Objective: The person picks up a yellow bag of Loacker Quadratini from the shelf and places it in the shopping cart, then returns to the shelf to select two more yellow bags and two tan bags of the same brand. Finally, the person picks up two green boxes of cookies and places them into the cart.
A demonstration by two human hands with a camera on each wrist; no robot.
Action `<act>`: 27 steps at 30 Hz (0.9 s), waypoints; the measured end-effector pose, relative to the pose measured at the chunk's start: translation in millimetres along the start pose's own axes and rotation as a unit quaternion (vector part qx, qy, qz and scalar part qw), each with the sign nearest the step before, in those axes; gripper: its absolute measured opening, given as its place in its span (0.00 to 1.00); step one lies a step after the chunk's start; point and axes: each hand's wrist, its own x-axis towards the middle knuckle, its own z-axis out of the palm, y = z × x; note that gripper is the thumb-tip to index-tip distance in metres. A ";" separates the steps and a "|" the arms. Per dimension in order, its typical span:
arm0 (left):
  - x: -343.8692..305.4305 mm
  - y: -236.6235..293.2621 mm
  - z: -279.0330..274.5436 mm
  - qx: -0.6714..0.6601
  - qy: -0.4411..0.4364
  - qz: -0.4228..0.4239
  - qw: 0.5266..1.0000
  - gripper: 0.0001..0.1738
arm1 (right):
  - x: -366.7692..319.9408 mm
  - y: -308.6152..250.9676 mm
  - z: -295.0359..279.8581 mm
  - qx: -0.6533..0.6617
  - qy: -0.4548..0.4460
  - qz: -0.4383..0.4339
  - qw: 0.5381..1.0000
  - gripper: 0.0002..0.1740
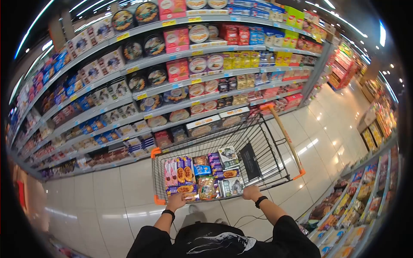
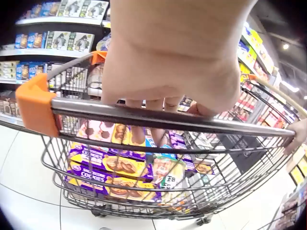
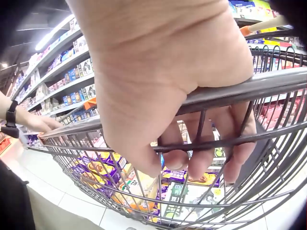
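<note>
I stand in a shop, a supermarket by the look of it: long curved-looking grey metal shelves (image 1: 180, 54) carry row upon row of colourful boxed and bagged packets, with small yellow rectangular price labels (image 1: 169, 23) along their edges. Around me are glossy pale floor tiles (image 1: 109, 193), bright ceiling strip lights and a black wire shopping trolley with orange plastic corners (image 1: 251, 142).

Head view bright, lit overhead by white ceiling strips (image 1: 32, 32). Glossy floor (image 1: 112, 206) throws back glare streaks, hot spots toward right. Heavy fisheye: shelves (image 1: 172, 56) bow, black vignette all round. Far aisle soft, small print unreadable. Wrist views: dark corners, wide-angle bend, floor near blown out at bottom left of left one. Right hand (image 3: 163, 81) brightly lit, shade between fingers. Cart rail (image 3: 268, 80) shows pale sheen. No strong motion blur.
</note>
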 end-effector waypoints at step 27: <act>-130.6 -41.4 -33.9 -0.105 -0.292 -0.123 0.943 0.43 | -36.2 -118.7 6.0 -0.033 -0.033 -0.200 0.979 0.21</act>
